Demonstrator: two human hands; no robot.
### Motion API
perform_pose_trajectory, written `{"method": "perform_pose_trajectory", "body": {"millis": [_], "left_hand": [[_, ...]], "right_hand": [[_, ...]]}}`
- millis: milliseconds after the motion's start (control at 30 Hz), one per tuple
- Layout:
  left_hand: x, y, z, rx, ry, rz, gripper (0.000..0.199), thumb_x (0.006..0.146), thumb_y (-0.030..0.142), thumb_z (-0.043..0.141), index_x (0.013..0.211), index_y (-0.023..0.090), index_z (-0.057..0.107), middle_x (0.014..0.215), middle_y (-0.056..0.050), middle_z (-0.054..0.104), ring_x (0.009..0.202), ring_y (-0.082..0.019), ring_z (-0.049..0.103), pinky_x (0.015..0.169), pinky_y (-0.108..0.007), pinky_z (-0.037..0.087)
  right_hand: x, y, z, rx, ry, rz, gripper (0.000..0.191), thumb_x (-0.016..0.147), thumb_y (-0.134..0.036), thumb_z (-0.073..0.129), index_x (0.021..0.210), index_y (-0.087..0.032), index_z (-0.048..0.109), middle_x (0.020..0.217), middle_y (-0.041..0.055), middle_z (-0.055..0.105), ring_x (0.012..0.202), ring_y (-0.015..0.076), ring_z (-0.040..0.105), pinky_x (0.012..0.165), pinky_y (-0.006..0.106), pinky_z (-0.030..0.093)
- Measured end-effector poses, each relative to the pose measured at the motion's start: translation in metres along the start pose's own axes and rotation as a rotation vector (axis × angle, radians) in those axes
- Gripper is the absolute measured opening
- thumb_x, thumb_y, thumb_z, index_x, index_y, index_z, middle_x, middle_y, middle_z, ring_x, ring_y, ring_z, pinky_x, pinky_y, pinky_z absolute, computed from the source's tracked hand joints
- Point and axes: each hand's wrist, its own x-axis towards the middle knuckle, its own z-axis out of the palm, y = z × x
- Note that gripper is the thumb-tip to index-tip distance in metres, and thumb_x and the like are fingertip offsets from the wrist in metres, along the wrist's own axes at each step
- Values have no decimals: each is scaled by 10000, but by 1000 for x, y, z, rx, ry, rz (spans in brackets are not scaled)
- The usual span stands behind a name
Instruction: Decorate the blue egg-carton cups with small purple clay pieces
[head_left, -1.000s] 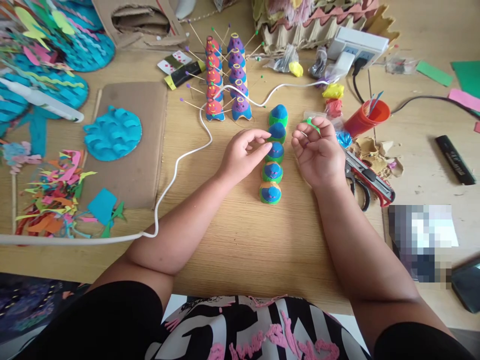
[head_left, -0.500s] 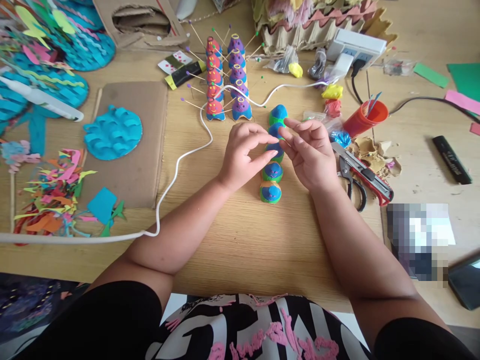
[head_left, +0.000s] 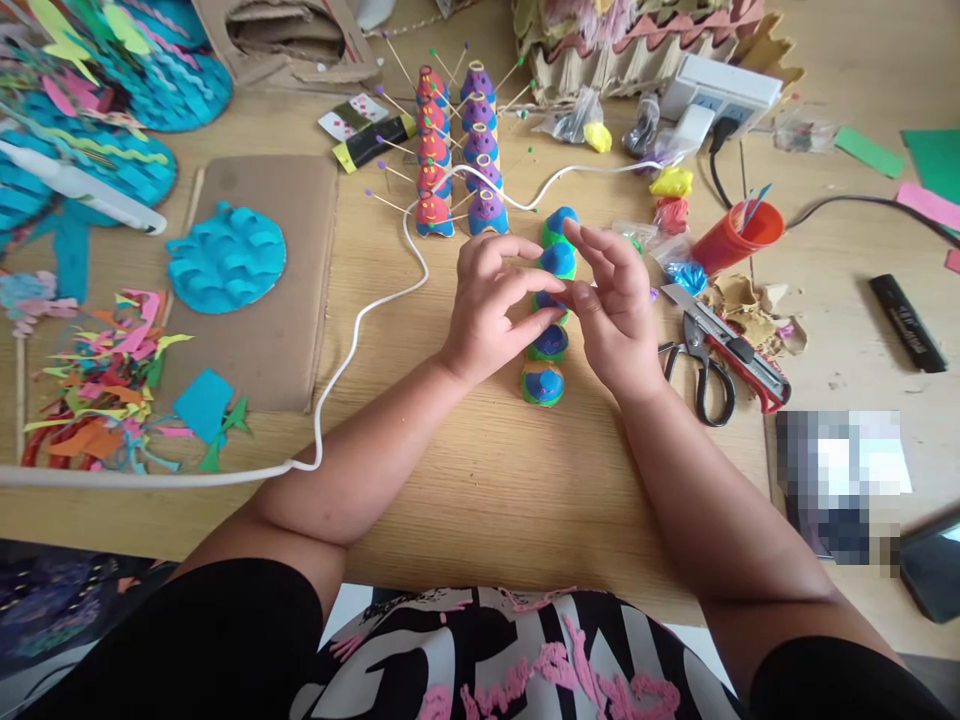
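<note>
My left hand (head_left: 491, 310) and my right hand (head_left: 616, 312) meet over a row of blue and green domed caterpillar bodies (head_left: 543, 384). The fingertips of both hands are drawn together and touch. Anything pinched between them is too small or too hidden to make out. My fingers cover the middle of the row, while its nearest domes show small face marks. Beyond my hands stand a red-and-blue caterpillar (head_left: 433, 210) and a purple-and-blue caterpillar (head_left: 488, 208), both with pins sticking out.
A white cable (head_left: 360, 315) loops across the table on the left, near a cardboard sheet (head_left: 300, 290) with a blue disc (head_left: 225, 258). Right of my hands lie scissors (head_left: 701, 372), a box cutter (head_left: 739, 350) and a red cup (head_left: 739, 238). A power strip (head_left: 720, 92) sits behind.
My right hand has moved slightly left and its fingertips now meet those of my left hand. The whole view has shifted a little. The caterpillars stay in place.
</note>
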Motion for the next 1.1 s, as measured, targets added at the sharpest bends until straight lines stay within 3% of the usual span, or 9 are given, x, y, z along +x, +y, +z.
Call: {"method": "perform_pose_trajectory", "body": {"millis": [167,267,367,567,667,733,833,933,1100], "left_hand": [[2,5,-1,62,14,-8,363,1112,637,628,1034,304,748,1337,-75,707,1333,-289,657,1128,-574,590],[4,9,-5,25,-78,-104,368,1128,638,586,1025,314,727,1417,-55,707,1416,-300,633,1203,-614,549],[5,9,-6,-39,-99,-128,350,1091,639,657,989,315,742,1379,-77,731,1412,-312,639,1259,-636,517],[5,6,-4,-103,-8,-8,293,1100,556,670,941,328,762,1251,-52,737,1337,-297,658,1264,-628,488],[5,8,-6,-103,15,-7,262,1093,550,688,969,339,781,1230,-47,732,1279,-282,677,1238,-610,508],[5,9,-8,-88,-7,-77,293,1097,577,669,972,339,786,1242,-56,728,1290,-288,673,1217,-608,532],[5,10,-10,-61,-27,-130,354,1091,622,659,951,324,790,1238,-73,726,1299,-300,672,1175,-599,569],[4,8,-9,-56,-20,-122,349,1072,620,699,944,307,787,1244,-75,729,1294,-297,668,1169,-586,568],[3,7,-6,-63,-40,-123,282,1037,593,769,981,316,777,1298,-68,733,1327,-304,655,1210,-588,532]], "right_hand": [[1,0,5,-25,-13,-24,555,1089,-673,609,1590,-434,590,1715,30,636,1725,312,499,1404,577,497],[0,-4,8,25,-8,-4,584,1057,-708,647,1566,-426,598,1703,34,644,1717,315,508,1387,584,518],[0,-14,11,64,38,53,544,1037,-698,693,1507,-429,647,1667,29,668,1698,312,532,1388,571,518],[-1,-30,12,82,44,86,441,1031,-638,743,1432,-456,709,1609,-14,708,1681,308,550,1442,564,454],[-1,-28,7,104,97,115,436,1007,-685,752,1372,-448,749,1559,5,727,1624,330,599,1272,543,624],[-1,-25,2,146,162,161,417,986,-726,757,1263,-417,789,1464,26,761,1424,321,733,1090,498,704],[2,-23,-6,135,156,205,409,949,-729,804,1100,-352,848,1206,45,815,1074,243,798,933,423,708],[6,-27,-10,80,86,208,433,893,-723,867,984,-300,879,1004,48,832,984,226,777,911,398,684],[10,-35,-7,103,13,267,495,790,-735,943,812,-249,856,849,46,820,831,201,739,783,358,643]]}}
